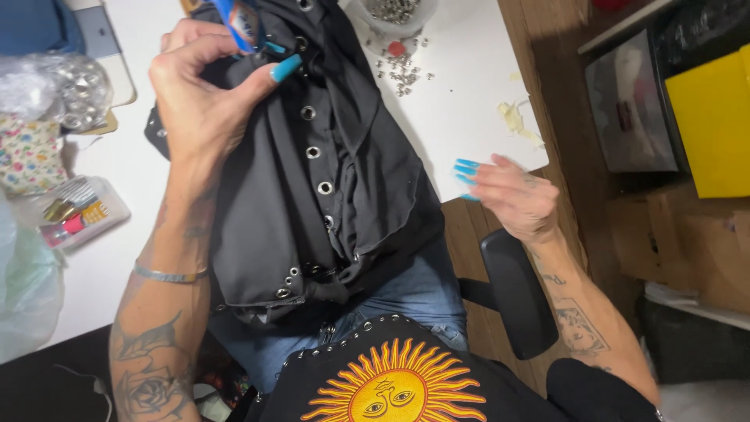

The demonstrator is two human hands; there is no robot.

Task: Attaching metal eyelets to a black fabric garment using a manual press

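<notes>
While left hand (205, 94) grips black garment (336, 180) — perhaps pliers (242, 22)

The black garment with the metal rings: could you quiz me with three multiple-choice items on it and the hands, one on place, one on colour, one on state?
1. Where do the loose metal eyelets lie?
A on the white table
B on the floor
C on the chair

2. What colour are the fingernails?
A red
B turquoise
C black

3. What is the right hand doing?
A gripping the black garment
B empty, fingers spread
C holding scissors

A: they are scattered on the white table.
B: bright turquoise on both hands.
C wrong; B: nothing in its grip.
</notes>
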